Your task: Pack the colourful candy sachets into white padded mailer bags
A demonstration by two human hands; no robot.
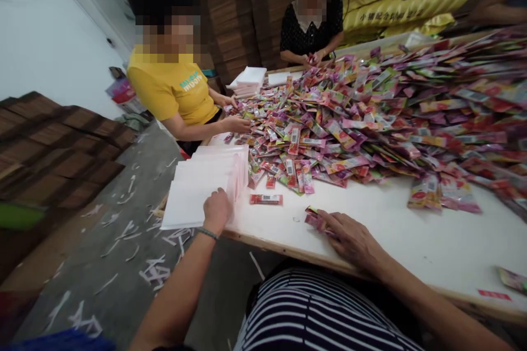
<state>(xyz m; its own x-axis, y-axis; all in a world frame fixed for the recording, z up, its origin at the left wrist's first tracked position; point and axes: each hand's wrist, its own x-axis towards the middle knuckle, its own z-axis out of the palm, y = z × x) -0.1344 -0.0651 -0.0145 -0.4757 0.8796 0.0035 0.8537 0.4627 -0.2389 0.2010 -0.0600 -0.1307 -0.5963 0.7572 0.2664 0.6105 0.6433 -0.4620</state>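
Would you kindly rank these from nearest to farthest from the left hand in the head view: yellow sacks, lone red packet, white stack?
1. White stack, at the left hand.
2. Lone red packet, just to its right.
3. Yellow sacks, background, upper right.

Left of the left hand (217, 209) and lower down, white paper strips (154, 274) litter a grey floor (119, 307). Farther left are piled brown boxes (53, 148), with something green (20, 216) at their near side and a pale wall (37, 27) behind. Nearer than that hand, in the bottom left corner, shows a blue thing (61, 341), too cropped to name. Beyond the left hand is a person in a yellow shirt (160, 85); farther off, another in a dark spotted top (312, 41). Brown stacks (233, 16) rise behind them. Well beyond the right hand (354, 238) lie yellow sacks (387, 13) with black print.
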